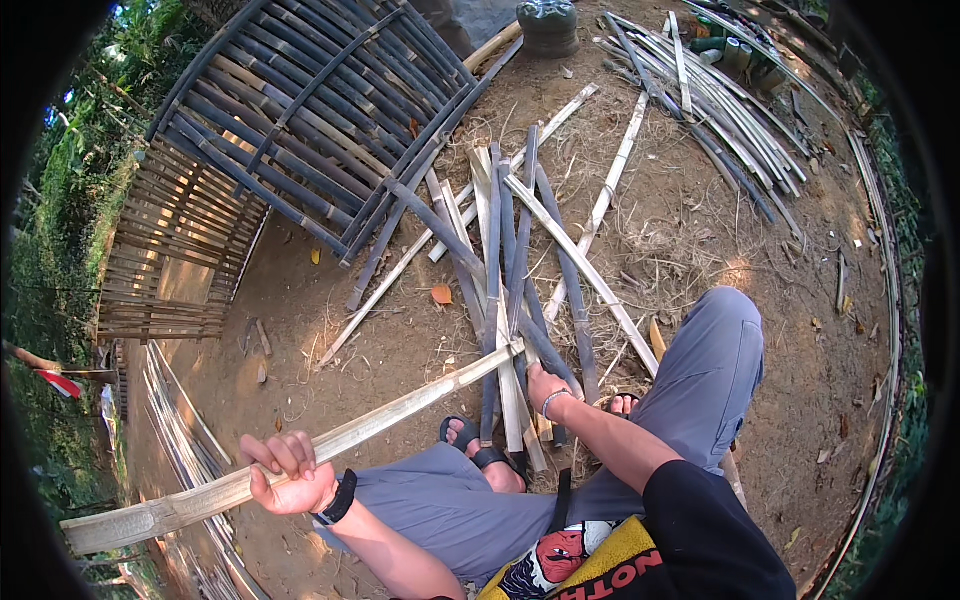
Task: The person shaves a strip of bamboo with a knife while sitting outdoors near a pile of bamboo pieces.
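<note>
Black sleeve (712, 525), bamboo strip (410, 402) in left hand (296, 488)

Head view: left hand (290, 478) closed around a long pale bamboo strip (410, 402), which slants up to the right across the person's front. Right hand (546, 388) sits just beside the strip's far end; its grip is unclear. Beyond, split bamboo pieces (494, 250), dark and pale, lie crisscrossed on bare dirt ground (800, 350). Upper left: dark bamboo frame (310, 112), tilted. Upper right: second strip pile (745, 125). Orange leaf (441, 294) lies near the crisscrossed pieces.
</note>
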{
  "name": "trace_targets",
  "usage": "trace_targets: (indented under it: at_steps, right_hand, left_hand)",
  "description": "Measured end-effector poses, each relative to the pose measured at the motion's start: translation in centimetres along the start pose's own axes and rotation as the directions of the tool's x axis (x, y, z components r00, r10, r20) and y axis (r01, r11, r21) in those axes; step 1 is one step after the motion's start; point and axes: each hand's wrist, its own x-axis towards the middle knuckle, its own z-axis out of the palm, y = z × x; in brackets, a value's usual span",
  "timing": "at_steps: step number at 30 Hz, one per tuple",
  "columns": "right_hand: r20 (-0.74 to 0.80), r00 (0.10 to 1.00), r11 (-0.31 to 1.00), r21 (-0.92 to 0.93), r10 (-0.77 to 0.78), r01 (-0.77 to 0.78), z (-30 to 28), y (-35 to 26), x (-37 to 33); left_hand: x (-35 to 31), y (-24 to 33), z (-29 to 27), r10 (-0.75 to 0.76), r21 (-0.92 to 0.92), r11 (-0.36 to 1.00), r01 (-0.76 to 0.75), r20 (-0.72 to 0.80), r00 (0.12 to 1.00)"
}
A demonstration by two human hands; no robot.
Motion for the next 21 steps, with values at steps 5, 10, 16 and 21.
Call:
trace_targets:
  at_steps: [5, 10, 16, 21]
  right_hand:
    - [0.025, 0.973, 0.969, 0.086, 0.231, -0.232, 2.4, 2.0, 0.8]
    - [0.049, 0.988, 0.981, 0.121, 0.148, -0.153, 0.9, 0.5, -1.0]
    - [0.032, 0.979, 0.979, 0.014, 0.203, -0.203, 1.8, 2.2, -0.3]
    - [0.002, 0.976, 0.973, 0.069, 0.219, -0.218, 2.0, 3.0, 0.1]
  left_hand:
    - [0.2, -0.3, 0.4, -0.006, 0.011, 1.000, 0.006, -0.008, 1.000]
    - [-0.1, 0.0, 0.1, 0.007, -0.015, 1.000, -0.007, 0.005, 1.000]
    - [-0.1, -0.2, 0.0, 0.001, -0.005, 1.000, -0.001, -0.010, 1.000]
    - [0.0, -0.4, 0.4, 0.005, -0.032, 0.999, -0.004, 0.031, 1.000]
